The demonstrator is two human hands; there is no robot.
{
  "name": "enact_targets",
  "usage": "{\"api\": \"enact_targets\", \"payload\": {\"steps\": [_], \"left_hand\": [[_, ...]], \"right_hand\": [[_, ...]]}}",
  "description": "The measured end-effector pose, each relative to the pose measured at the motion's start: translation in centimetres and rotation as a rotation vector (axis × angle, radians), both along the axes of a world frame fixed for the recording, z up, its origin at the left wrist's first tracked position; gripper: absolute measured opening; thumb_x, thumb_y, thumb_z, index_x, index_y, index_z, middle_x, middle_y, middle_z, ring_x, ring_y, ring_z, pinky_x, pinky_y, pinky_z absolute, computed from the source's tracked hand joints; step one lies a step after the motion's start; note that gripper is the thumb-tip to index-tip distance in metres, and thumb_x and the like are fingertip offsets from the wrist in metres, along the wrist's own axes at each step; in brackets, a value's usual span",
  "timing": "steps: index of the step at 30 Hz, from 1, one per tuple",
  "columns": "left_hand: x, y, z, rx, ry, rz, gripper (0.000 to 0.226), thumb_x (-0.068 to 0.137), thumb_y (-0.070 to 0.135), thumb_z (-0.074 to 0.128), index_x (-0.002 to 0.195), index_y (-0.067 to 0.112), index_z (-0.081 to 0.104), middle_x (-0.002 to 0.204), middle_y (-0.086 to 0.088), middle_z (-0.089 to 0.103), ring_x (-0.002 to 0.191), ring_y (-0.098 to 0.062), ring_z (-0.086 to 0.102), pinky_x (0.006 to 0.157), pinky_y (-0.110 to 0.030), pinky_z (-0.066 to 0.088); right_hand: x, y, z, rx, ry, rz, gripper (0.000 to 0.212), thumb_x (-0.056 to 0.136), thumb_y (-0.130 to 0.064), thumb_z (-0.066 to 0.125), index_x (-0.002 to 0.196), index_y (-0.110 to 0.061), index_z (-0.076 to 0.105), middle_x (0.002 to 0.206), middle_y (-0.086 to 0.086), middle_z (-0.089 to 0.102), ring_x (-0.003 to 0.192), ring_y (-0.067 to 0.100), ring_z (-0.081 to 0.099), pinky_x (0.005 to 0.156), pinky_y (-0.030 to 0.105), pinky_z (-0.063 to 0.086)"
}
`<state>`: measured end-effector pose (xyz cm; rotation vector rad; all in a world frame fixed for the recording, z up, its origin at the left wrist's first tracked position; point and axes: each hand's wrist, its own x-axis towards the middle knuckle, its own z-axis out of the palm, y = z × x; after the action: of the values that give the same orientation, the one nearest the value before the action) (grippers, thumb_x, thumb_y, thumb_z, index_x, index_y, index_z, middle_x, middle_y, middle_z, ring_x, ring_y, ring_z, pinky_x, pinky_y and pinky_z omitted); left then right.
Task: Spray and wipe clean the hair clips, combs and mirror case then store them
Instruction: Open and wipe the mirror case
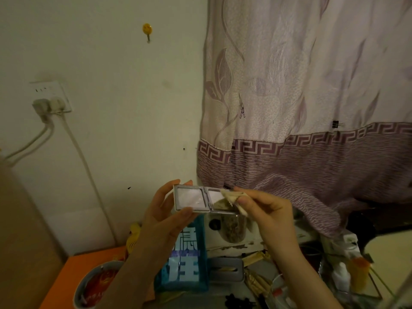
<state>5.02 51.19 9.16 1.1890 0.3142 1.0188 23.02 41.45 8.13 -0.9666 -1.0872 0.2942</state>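
An open silver mirror case [193,199] is held up in front of the wall, its two square halves side by side. My left hand [166,210] grips the left half, fingers over its top edge and thumb under its lower edge. My right hand [265,208] pinches a crumpled beige cloth [231,198] and presses it against the right half of the case. Dark hair clips [239,302] lie low on the cluttered table, partly cut off by the frame's edge.
Below the hands stand a blue printed bag [185,262], a grey tray [226,269], a bowl [98,284] on an orange surface, and small bottles [356,273] at the right. A purple patterned curtain [312,108] hangs behind. Plugs and cables [51,105] run down the left wall.
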Motion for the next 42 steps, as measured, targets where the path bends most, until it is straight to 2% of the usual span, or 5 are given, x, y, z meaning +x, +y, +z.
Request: {"api": "enact_targets", "payload": {"steps": [3, 10, 19, 26, 42], "left_hand": [[0.0, 0.0, -0.2, 0.015, 0.017, -0.024, 0.056, 0.066, 0.0, 0.06, 0.119, 0.018, 0.054, 0.114, -0.002, 0.07, 0.103, -0.027, 0.068, 0.07, -0.027, 0.059], [0.2, -0.3, -0.3, 0.009, 0.023, -0.033, 0.082, 0.048, 0.023, 0.092, 0.12, 0.019, 0.053, 0.115, -0.002, 0.069, 0.101, -0.027, 0.068, 0.071, -0.028, 0.058], [0.1, 0.6, -1.0, 0.056, 0.069, 0.007, 0.06, 0.07, 0.004, 0.076, 0.122, 0.021, 0.053, 0.118, -0.001, 0.068, 0.107, -0.027, 0.066, 0.075, -0.028, 0.057], [0.8, 0.3, -1.1, 0.135, 0.118, -0.03, 0.058, 0.069, 0.001, 0.072, 0.12, 0.024, 0.056, 0.118, 0.0, 0.068, 0.106, -0.025, 0.066, 0.075, -0.028, 0.057], [0.9, 0.8, -0.7, 0.129, 0.075, 0.032, 0.068, 0.064, 0.016, 0.074, 0.128, 0.018, 0.053, 0.12, -0.004, 0.067, 0.107, -0.026, 0.066, 0.076, -0.029, 0.057]], "right_hand": [[0.7, 0.7, 0.9, 0.006, -0.005, -0.029, 0.019, 0.075, -0.022, 0.067, 0.093, -0.022, 0.075, 0.094, -0.012, 0.074, 0.094, 0.009, 0.07, 0.078, 0.018, 0.054], [0.4, 1.3, -1.0, -0.127, -0.12, -0.045, 0.02, 0.082, -0.007, 0.069, 0.101, -0.012, 0.075, 0.099, -0.006, 0.075, 0.094, 0.012, 0.07, 0.082, 0.028, 0.056], [-0.6, -0.5, -1.4, -0.105, -0.09, 0.033, 0.019, 0.078, -0.022, 0.067, 0.094, -0.023, 0.077, 0.087, 0.005, 0.075, 0.077, 0.037, 0.066, 0.065, 0.031, 0.053], [-0.7, 1.8, 1.4, -0.021, -0.055, 0.002, 0.018, 0.082, -0.01, 0.066, 0.096, -0.018, 0.074, 0.094, -0.01, 0.075, 0.091, 0.008, 0.07, 0.08, 0.02, 0.054], [-2.3, 2.0, 0.5, -0.081, -0.221, 0.08, 0.02, 0.084, -0.017, 0.066, 0.098, -0.007, 0.076, 0.097, -0.001, 0.075, 0.093, 0.013, 0.07, 0.083, 0.03, 0.056]]}}
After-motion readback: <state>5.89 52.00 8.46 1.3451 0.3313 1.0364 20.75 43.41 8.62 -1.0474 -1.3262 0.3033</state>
